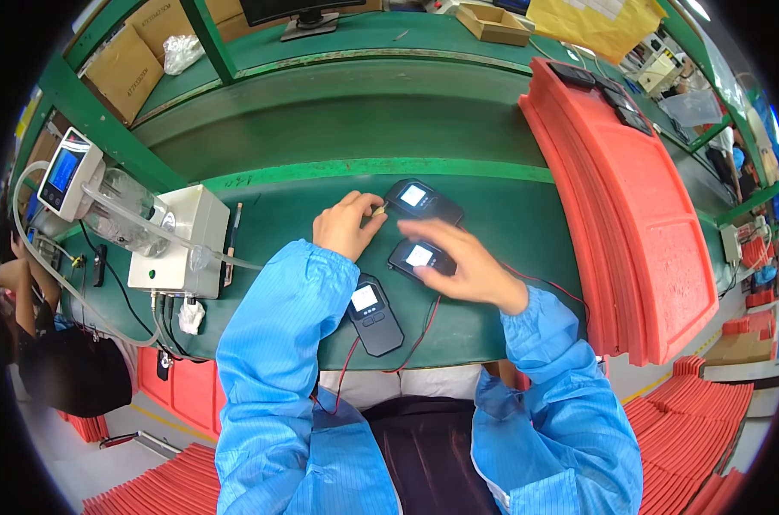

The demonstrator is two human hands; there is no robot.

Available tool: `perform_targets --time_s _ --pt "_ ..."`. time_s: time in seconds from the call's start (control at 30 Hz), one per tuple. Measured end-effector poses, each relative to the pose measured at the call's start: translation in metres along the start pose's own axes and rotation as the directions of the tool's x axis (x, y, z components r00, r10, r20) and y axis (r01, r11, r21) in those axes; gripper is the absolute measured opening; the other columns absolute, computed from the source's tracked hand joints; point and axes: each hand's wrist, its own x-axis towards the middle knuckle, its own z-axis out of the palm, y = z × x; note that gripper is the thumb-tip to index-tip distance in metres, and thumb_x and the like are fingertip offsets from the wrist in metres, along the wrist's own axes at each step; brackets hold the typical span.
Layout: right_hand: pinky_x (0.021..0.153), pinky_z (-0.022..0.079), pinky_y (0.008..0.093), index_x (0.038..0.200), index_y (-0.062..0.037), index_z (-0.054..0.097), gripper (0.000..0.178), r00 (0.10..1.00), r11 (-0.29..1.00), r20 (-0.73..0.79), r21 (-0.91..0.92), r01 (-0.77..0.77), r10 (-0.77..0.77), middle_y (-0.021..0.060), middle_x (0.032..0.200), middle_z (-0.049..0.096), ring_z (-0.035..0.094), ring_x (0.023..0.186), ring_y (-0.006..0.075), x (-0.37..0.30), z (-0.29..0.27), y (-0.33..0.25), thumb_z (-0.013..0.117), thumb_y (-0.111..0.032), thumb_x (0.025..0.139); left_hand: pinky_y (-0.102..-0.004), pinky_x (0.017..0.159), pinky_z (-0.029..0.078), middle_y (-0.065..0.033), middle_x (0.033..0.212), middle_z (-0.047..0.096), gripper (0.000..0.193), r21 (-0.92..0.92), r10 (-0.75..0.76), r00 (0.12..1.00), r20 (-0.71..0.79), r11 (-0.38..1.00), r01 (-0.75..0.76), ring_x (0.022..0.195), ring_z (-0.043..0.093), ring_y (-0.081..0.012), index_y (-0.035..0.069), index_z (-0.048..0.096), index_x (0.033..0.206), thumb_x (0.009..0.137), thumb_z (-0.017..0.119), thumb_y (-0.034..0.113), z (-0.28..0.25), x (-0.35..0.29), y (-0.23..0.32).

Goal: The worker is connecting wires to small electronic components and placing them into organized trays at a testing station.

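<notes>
Three dark handheld meters with lit white screens lie on the green bench: a far meter (417, 197), a middle meter (417, 255) and a near meter (377, 319). My left hand (348, 225) is closed, thumb and forefinger pinching a small brass-coloured piece (379, 210) beside the far meter's left end. Over the right part of the middle meter, my right hand (471, 266) is open, its fingers stretched left and thumb apart. Whether it touches that meter I cannot tell. Red and black wires (426, 330) run from the meters toward the bench's front edge.
At left stands a white box (202, 232) with a clear jar, a small screen unit (66, 174) and a clear tube (209, 253). A brush (233, 249) lies beside it. Stacked red trays (639, 206) rise at right, with dark devices on top. Behind is a raised shelf (338, 64).
</notes>
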Motion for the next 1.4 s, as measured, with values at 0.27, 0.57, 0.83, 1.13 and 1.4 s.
perform_targets --time_s 0.27,0.57,0.83,1.13,1.4 --pt "0.108 0.04 0.0416 0.145 -0.0135 0.044 0.074 0.991 0.985 0.107 -0.142 0.1 -0.085 0.0172 0.151 0.038 0.039 0.138 0.0354 -0.005 0.0 0.018 0.073 -0.011 0.077 -0.0395 0.072 0.054 -0.0017 0.094 0.067 0.021 -0.038 0.044 0.998 0.041 0.998 -0.042 0.084 0.068 -0.0275 0.016 0.07 0.106 0.085 0.07 0.021 0.002 -0.001 -0.003" --pt "0.111 0.037 0.0414 0.145 -0.0094 0.042 0.076 0.998 0.99 0.028 -0.133 -0.044 0.048 0.0173 0.148 0.041 0.041 0.136 0.0349 0.008 0.009 0.006 0.072 -0.008 0.076 -0.0371 0.067 0.052 -0.0076 0.093 0.067 0.03 -0.051 0.195 0.981 -0.017 0.979 -0.195 0.072 0.066 -0.0268 0.012 0.069 0.117 0.087 0.068 0.015 0.005 0.0 -0.015" --pt "0.106 0.041 0.0414 0.145 -0.0079 0.04 0.077 0.998 0.976 -0.052 -0.218 0.009 -0.02 0.018 0.144 0.045 0.047 0.131 0.0355 0.014 0.034 0.007 0.073 -0.009 0.076 -0.0413 0.078 0.053 -0.0086 0.102 0.066 0.028 -0.117 -0.012 0.99 0.141 0.993 0.029 0.088 0.067 -0.0307 0.016 0.069 0.116 0.089 0.064 0.014 -0.008 -0.007 -0.009" --pt "0.103 0.043 0.0407 0.146 -0.0062 0.036 0.079 0.995 0.984 -0.094 -0.178 0.011 -0.028 0.0196 0.14 0.047 0.049 0.126 0.0366 0.012 0.039 0.013 0.074 -0.011 0.076 -0.0354 0.065 0.051 -0.0095 0.093 0.066 0.032 -0.06 0.295 0.951 -0.09 0.952 -0.3 0.069 0.064 -0.0251 0.013 0.069 0.116 0.084 0.068 0.01 0.007 -0.011 -0.013" --pt "0.106 0.04 0.039 0.148 -0.0064 0.035 0.082 0.983 0.99 -0.167 -0.107 -0.092 0.074 0.0192 0.142 0.046 0.047 0.131 0.0343 0.008 0.031 0.006 0.075 -0.009 0.076 -0.0319 0.065 0.052 -0.004 0.083 0.065 0.034 -0.256 0.099 0.936 0.339 0.967 -0.01 0.071 0.064 -0.0179 0.016 0.073 0.111 0.077 0.076 0.014 -0.029 -0.006 -0.031"
